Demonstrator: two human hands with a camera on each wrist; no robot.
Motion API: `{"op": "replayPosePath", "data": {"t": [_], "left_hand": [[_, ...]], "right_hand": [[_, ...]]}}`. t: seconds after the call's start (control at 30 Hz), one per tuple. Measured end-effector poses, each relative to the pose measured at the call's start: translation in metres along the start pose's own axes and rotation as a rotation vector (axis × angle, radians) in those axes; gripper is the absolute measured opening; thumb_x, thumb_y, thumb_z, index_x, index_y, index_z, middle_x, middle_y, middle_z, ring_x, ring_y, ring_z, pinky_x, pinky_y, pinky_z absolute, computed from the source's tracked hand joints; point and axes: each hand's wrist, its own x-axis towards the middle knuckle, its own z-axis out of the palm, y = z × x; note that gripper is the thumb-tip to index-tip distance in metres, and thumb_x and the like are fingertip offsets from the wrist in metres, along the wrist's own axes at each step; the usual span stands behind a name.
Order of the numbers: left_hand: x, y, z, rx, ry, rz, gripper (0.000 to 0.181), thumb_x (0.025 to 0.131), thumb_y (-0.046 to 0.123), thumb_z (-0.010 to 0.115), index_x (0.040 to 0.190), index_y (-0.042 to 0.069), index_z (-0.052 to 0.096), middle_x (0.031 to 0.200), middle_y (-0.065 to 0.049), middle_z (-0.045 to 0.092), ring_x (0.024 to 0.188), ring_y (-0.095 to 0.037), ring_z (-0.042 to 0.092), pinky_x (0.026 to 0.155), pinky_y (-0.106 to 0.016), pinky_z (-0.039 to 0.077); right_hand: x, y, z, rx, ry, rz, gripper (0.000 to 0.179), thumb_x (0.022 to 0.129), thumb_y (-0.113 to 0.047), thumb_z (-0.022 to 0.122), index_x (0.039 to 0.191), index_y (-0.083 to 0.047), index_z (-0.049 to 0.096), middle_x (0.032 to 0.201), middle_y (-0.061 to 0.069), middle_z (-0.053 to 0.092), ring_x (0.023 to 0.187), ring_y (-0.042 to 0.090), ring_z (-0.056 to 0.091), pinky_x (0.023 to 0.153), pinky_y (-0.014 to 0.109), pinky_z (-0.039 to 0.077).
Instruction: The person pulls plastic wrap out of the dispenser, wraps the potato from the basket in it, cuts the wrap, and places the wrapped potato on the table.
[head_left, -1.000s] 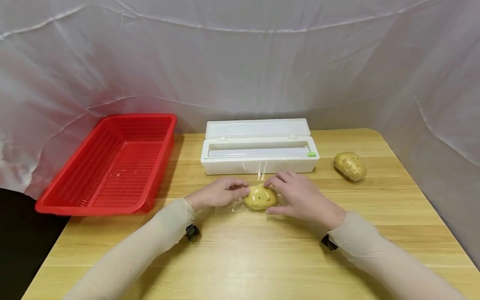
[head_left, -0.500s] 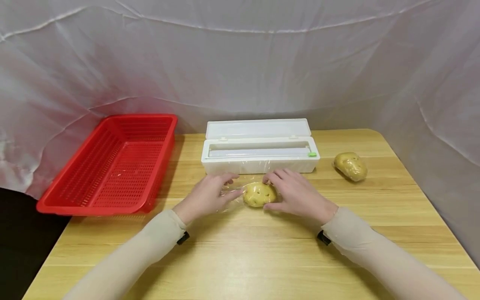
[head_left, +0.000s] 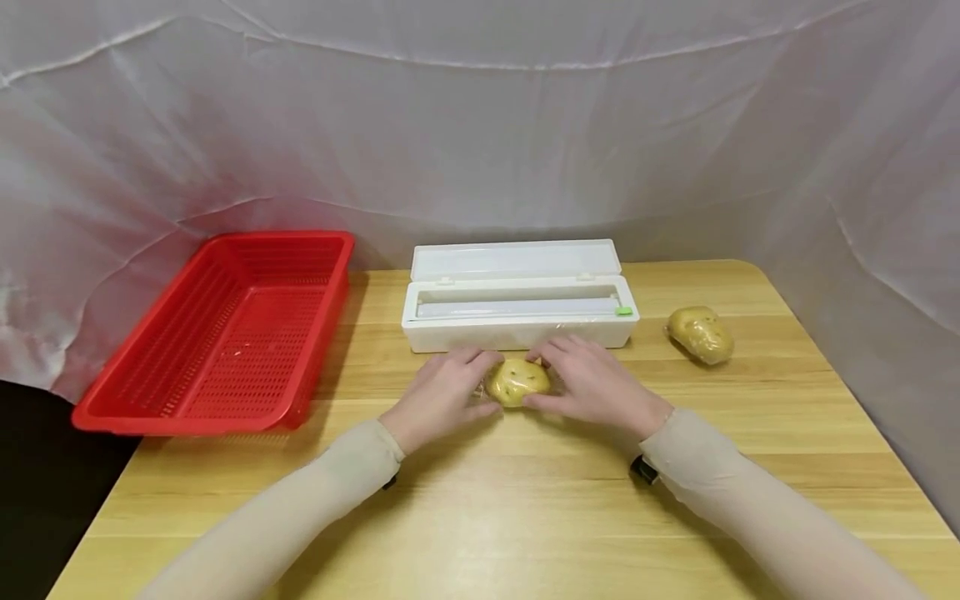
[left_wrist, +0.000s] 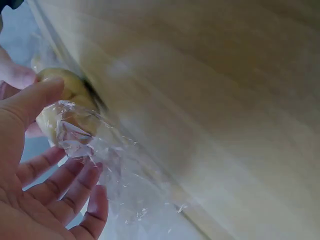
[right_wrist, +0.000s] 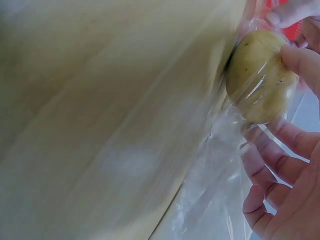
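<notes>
A yellow potato (head_left: 517,382) in clear plastic wrap (left_wrist: 127,185) sits between both hands, just in front of a white wrap dispenser (head_left: 517,336). My left hand (head_left: 444,395) holds its left end, thumb on one side and fingers on the other. On the right end, my right hand (head_left: 600,388) grips it between thumb and fingers. In the right wrist view, the thumb presses the potato (right_wrist: 262,80) and loose film hangs below the fingers. Crumpled film bunches at the potato's end in the left wrist view.
The dispenser's lid (head_left: 517,260) stands raised, with a film roll (head_left: 517,307) and a green slider (head_left: 623,311) showing. A second wrapped potato (head_left: 701,334) lies at the right. To the left is a red basket (head_left: 225,427) on the wooden table (head_left: 495,525).
The left hand has drawn away leftward, then come back against the potato, folding in the loose film there. The right hand stays at the right end. The potato has shifted slightly toward the dispenser.
</notes>
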Motion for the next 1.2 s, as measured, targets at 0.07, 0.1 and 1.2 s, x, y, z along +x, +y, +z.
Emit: {"op": "replayPosePath", "data": {"t": [0.07,0.1,1.2], "left_hand": [[0.003,-0.003,0.002,-0.033,-0.016,-0.026,0.063,0.086,0.038,0.092,0.137,0.012,0.066,0.126,-0.006,0.074,0.11,-0.024,0.073,0.093,-0.044,0.061],[0.005,-0.004,0.002,-0.058,-0.024,-0.041,0.064,0.086,0.038,0.092,0.138,0.011,0.066,0.127,-0.007,0.075,0.111,-0.024,0.073,0.094,-0.044,0.062],[0.014,-0.016,-0.002,-0.288,-0.111,-0.132,0.058,0.092,0.036,0.086,0.14,0.011,0.066,0.124,-0.005,0.074,0.105,-0.018,0.068,0.093,-0.035,0.06]], "right_hand": [[0.001,0.0,-0.001,0.013,-0.011,0.015,0.063,0.092,-0.058,0.079,0.128,-0.007,0.071,0.127,0.009,0.074,0.12,0.03,0.069,0.105,0.054,0.056],[0.002,0.001,-0.001,0.024,-0.018,0.024,0.063,0.093,-0.058,0.078,0.129,-0.007,0.072,0.129,0.009,0.074,0.122,0.031,0.068,0.106,0.055,0.055],[0.002,0.008,-0.001,0.112,-0.103,0.094,0.072,0.087,-0.048,0.087,0.143,-0.008,0.065,0.145,0.012,0.067,0.138,0.036,0.061,0.121,0.068,0.039]]}}
